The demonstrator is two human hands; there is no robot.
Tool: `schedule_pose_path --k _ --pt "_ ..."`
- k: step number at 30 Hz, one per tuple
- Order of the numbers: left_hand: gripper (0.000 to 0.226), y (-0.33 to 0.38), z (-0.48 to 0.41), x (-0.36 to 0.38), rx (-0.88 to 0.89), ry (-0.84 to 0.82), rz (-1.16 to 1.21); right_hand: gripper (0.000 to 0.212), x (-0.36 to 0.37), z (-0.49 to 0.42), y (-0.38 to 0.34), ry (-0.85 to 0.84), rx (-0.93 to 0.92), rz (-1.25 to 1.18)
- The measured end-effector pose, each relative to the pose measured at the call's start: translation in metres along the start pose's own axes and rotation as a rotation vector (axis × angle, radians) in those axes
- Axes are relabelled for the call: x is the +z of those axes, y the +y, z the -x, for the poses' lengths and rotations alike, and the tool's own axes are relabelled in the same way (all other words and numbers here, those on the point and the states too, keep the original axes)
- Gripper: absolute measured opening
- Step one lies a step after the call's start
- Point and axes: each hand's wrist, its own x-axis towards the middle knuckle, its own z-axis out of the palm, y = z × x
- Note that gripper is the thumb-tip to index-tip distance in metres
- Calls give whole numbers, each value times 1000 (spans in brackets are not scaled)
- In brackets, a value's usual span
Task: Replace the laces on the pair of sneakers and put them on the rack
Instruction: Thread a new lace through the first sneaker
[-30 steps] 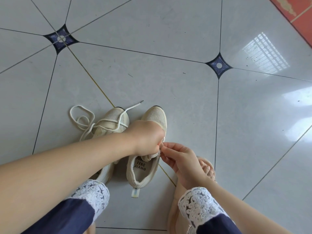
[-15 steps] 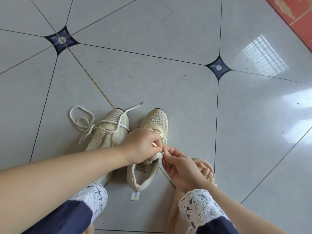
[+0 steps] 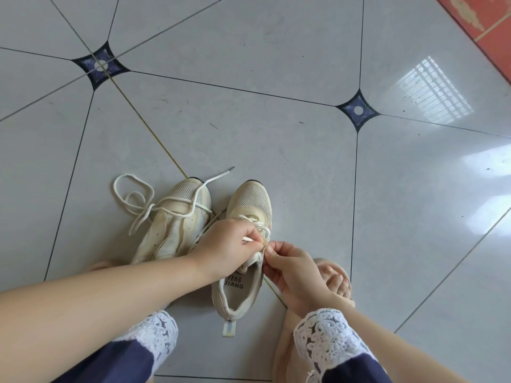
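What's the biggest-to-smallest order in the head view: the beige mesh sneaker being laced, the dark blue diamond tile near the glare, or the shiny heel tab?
1. beige mesh sneaker being laced
2. dark blue diamond tile
3. shiny heel tab

Home: glossy tiled floor (image 3: 276, 139)

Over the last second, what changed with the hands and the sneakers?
The left hand, pinching the lace, drew back toward the heel, uncovering the crossings on the sneaker being laced. The right hand kept pinching that lace too. The other sneaker and its loose lace stayed put.
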Motion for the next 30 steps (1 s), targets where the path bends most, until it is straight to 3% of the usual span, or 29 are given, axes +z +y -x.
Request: schedule_pose_path --k 2,6,8,11,18,20,25,28,30 --pt "8 0 2 -2 28 6 3 16 0 1 -3 25 -33 119" --pt "46 5 4 -6 206 -1 -296 17 0 2 -5 50 -101 269" --pt "38 11 2 -5 336 27 -476 16 1 1 -7 83 -148 348" --pt "30 13 -3 -4 376 58 -609 20 0 -2 -9 123 -173 347" --pt "9 8 -5 -2 356 156 -576 24 -16 -8 -15 317 -274 394" --pt "9 6 -8 -6 334 175 -562 27 -38 -11 -31 448 -310 287" --pt "11 5 -10 -11 336 212 -539 31 -107 -2 -87 687 -351 -299" --pt "11 6 -11 -8 343 209 -517 33 -102 -2 -101 518 -349 -569" --pt "13 6 -11 -8 331 214 -494 35 -74 -6 -98 352 -310 -506"
